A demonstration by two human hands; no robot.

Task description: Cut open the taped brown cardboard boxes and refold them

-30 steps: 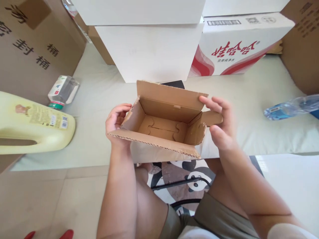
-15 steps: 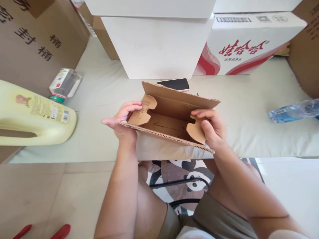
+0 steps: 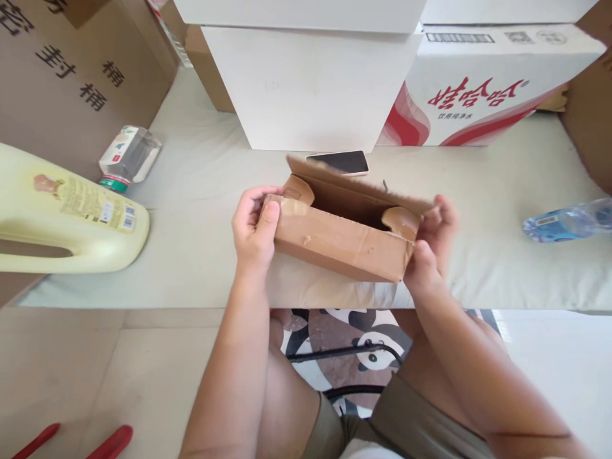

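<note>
A small brown cardboard box (image 3: 335,245) is held tilted above the cloth-covered surface, its top partly open. The near flap is folded down over the front side, while the far flap stands up. Two small end flaps lean inward, and the inside is dark. My left hand (image 3: 255,226) grips the box's left end, thumb on the front. At the right end, my right hand (image 3: 430,245) holds the corner between thumb and fingers. Behind the box lies a phone (image 3: 342,162), partly covered by the far flap.
At the left are a yellow jug (image 3: 71,217), a clear bottle with a green cap (image 3: 129,159) and a large brown carton (image 3: 95,57). White cartons (image 3: 310,83) stand behind. A water bottle (image 3: 568,220) lies at the right. The surface's front edge is above my legs.
The near flap has gone from raised to folded down over the box's front. My left thumb now presses the front, and my right fingers have moved outward to the far flap's corner.
</note>
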